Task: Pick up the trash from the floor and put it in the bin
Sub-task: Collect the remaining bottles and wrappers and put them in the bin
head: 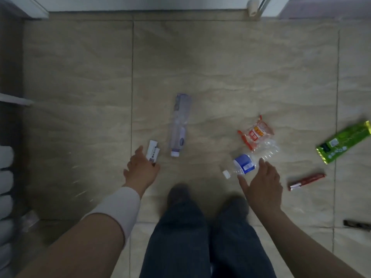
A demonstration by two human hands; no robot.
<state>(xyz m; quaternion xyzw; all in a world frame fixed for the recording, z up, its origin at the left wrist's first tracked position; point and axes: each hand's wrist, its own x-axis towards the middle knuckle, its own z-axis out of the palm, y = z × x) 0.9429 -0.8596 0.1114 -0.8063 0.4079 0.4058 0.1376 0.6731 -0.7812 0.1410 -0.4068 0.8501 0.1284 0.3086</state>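
Trash lies scattered on the beige tiled floor (pixel 200 57). My left hand (pixel 140 169) is closed on a small white tube-like packet (pixel 153 152). Just right of it lies a clear bottle with a purple label (pixel 179 125). My right hand (pixel 263 183) hovers with fingers spread right beside a crushed clear bottle with a blue label (pixel 252 159); whether it touches the bottle is unclear. An orange snack wrapper (pixel 256 134) sits behind that bottle. A green wrapper (pixel 344 145) and a red wrapper (pixel 307 180) lie further right. No bin is in view.
My legs in dark trousers (pixel 200 237) and dark shoes stand at the bottom centre. Dark furniture with white rounded items (pixel 6 187) runs along the left edge. A white wall base and a door stopper (pixel 253 7) are at the top. A dark object (pixel 356 224) lies far right.
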